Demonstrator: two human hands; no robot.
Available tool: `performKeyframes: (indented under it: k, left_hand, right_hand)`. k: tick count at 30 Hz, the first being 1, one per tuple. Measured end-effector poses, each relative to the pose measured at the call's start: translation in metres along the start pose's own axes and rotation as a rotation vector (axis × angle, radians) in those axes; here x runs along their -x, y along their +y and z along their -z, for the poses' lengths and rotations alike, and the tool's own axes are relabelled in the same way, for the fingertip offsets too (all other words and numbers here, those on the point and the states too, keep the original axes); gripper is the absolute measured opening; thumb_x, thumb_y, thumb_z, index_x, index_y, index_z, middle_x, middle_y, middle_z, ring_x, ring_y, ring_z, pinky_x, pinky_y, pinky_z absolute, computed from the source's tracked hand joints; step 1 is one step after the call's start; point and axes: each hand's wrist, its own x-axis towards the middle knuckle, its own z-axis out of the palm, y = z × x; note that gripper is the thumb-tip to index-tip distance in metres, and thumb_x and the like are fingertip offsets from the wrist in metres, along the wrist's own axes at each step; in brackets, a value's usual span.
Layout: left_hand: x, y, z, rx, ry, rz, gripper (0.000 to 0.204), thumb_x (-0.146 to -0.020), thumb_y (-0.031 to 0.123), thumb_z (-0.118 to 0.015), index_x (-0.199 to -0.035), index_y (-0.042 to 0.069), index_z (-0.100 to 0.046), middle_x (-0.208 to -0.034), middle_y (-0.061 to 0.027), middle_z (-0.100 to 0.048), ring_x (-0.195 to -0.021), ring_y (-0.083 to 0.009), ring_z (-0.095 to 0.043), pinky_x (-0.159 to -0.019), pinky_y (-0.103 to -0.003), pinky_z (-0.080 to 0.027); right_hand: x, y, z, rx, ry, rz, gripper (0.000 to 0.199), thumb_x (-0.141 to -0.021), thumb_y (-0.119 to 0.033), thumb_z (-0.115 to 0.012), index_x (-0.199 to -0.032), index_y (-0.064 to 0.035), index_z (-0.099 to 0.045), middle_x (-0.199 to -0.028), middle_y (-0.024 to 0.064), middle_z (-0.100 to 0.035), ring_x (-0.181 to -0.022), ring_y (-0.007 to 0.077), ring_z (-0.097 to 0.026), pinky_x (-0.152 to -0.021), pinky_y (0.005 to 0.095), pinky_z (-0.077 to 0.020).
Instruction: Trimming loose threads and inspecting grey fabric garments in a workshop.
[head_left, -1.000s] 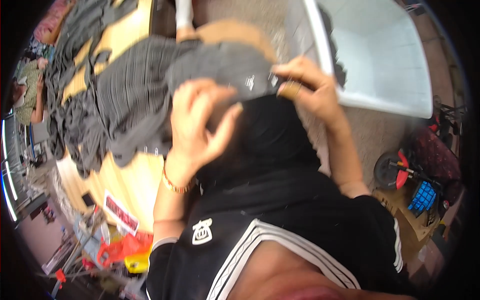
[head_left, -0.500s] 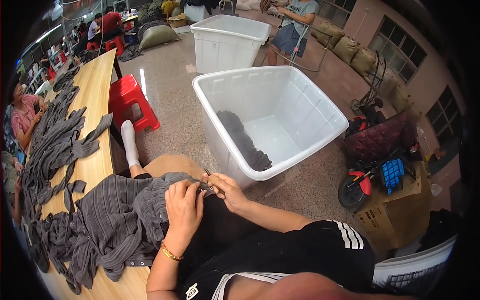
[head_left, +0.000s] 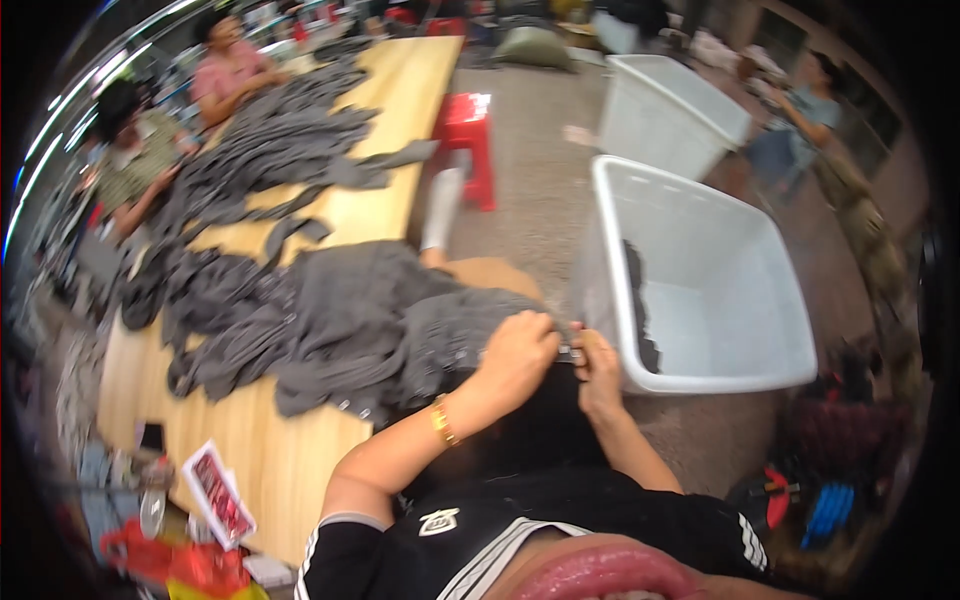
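watching through the head cam, so i'm a long way from this one. left hand is turned back-up, forearm slanting in from the lower left with a gold bracelet at the wrist, fingers bunched and clamped on the edge of the grey garment. right hand stands more upright just beside it, forearm leaning up and left, fingers bent in at that same edge. too much blur there for me to tell if its thumb and fingers are closed on anything. both elbows look bent, hands low in front of the black shirt. the garment runs from the lap, over the edge of the wooden table, and into the grey pile on my left. white bin is just right of the right hand, some dark cloth inside.
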Motion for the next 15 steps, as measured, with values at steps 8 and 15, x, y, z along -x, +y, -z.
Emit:
performKeyframes:
  k: [8, 15]
  left_hand:
    - [0.004, 0.01, 0.002, -0.125, -0.004, 0.019, 0.01, -0.083, 0.009, -0.06, -0.092, 0.004, -0.059, -0.096, -0.0097, -0.056, -0.091, -0.0261, -0.054, -0.079, -0.037, -0.043]
    - [-0.007, 0.019, 0.012, 0.123, 0.105, 0.124, 0.012, -0.081, 0.0, -0.066, -0.086, 0.002, -0.055, -0.085, -0.0152, -0.056, -0.081, -0.0374, -0.054, -0.072, -0.045, -0.043]
  right_hand:
    - [0.003, 0.002, 0.0, -0.055, -0.049, 0.034, 0.031, -0.101, -0.02, -0.063, -0.124, 0.0007, -0.064, -0.086, -0.0025, -0.062, -0.06, -0.002, -0.046, -0.046, 0.0121, -0.0297]
    - [0.005, -0.016, 0.003, 0.133, -0.067, 0.058, 0.03, -0.099, -0.016, -0.063, -0.124, 0.0011, -0.066, -0.082, -0.0054, -0.057, -0.059, 0.0001, -0.039, -0.049, 0.017, -0.0249]
